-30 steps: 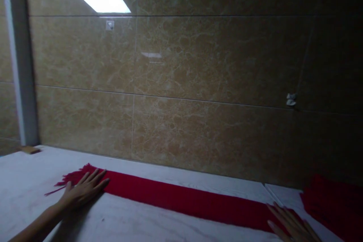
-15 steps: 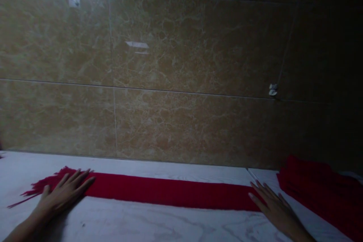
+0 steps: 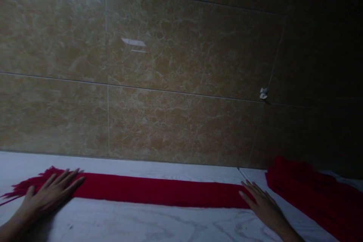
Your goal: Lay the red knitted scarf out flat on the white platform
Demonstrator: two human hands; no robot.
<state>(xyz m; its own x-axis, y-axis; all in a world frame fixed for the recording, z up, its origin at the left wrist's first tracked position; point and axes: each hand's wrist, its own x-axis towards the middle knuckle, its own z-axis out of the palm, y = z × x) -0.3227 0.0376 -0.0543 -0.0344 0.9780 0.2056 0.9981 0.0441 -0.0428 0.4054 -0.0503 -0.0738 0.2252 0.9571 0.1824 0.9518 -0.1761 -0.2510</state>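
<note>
A long red scarf (image 3: 159, 190) lies stretched flat across a white table (image 3: 147, 225), with a fringe at its left end. My left hand (image 3: 49, 194) rests flat on that fringed end, fingers spread. Flat on the scarf's right end lies my right hand (image 3: 262, 204), fingers apart. Neither hand grips anything.
A heap of more red fabric (image 3: 314, 194) lies at the right, close to my right hand. A tan marble-tiled wall (image 3: 170, 83) rises directly behind the table, with a small white fitting (image 3: 263, 93) on it. A seam (image 3: 242, 174) splits the tabletop near the right.
The view has swung right and down, so the scarf sits more level in frame. My right hand has come fully into view on the scarf's right end. Both hands stay flat.
</note>
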